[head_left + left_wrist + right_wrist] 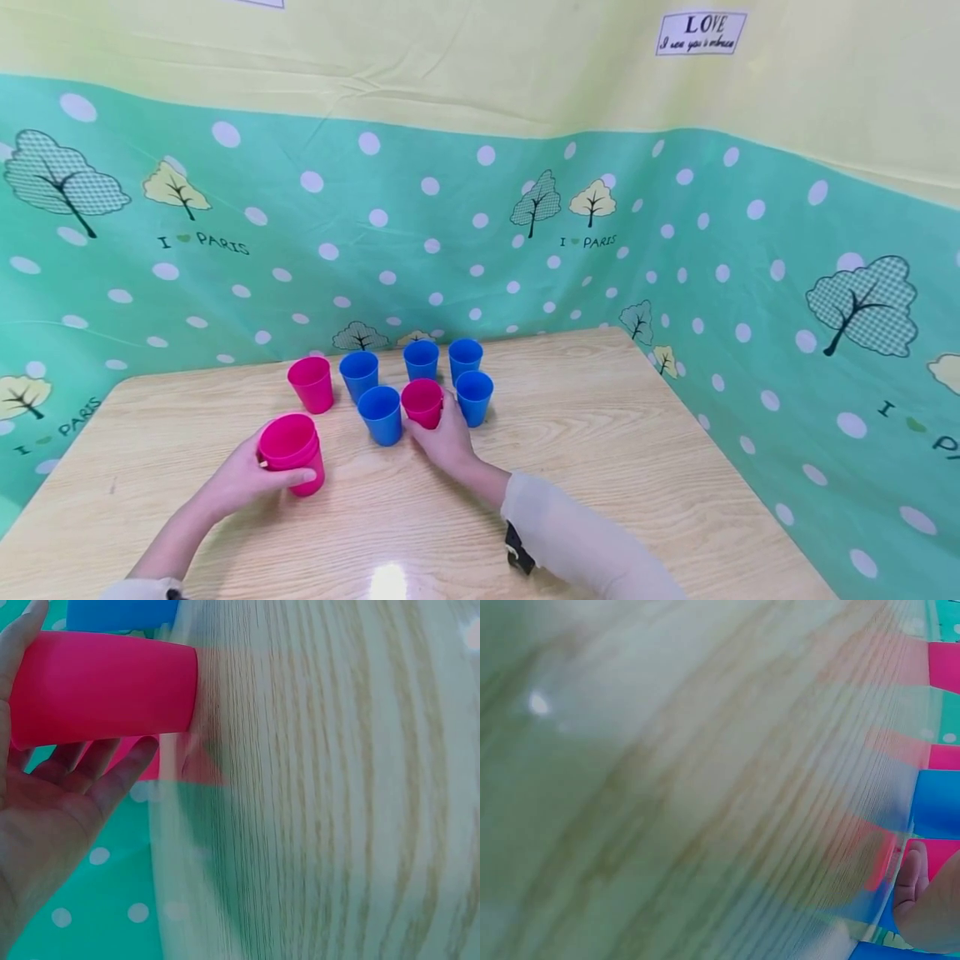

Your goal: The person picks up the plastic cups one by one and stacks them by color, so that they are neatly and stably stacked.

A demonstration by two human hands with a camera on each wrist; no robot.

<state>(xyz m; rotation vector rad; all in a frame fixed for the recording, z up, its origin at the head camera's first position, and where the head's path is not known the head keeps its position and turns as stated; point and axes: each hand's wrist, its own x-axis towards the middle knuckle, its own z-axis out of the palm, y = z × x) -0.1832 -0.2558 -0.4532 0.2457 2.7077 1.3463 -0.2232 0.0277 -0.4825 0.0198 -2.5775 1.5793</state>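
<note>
My left hand (242, 477) grips two nested pink cups (289, 442) at the front left, the thumb across the near side. In the left wrist view, a pink cup (105, 690) has its base right at the table surface, with fingers around its side. My right hand (450, 439) holds another pink cup (422, 403) by its sides, among the blue cups. One blue cup (380, 417) stands just left of it and another blue cup (475, 400) just right. In the right wrist view, the curled fingers (909, 879) partly cover the held pink cup (939, 851).
A single pink cup (311, 386) stands upright at the back left. Beside it, along the back, are a blue cup (360, 375), a second blue cup (422, 360) and a third blue cup (466, 358). A patterned green cloth (420, 250) hangs behind the wooden table (600, 417).
</note>
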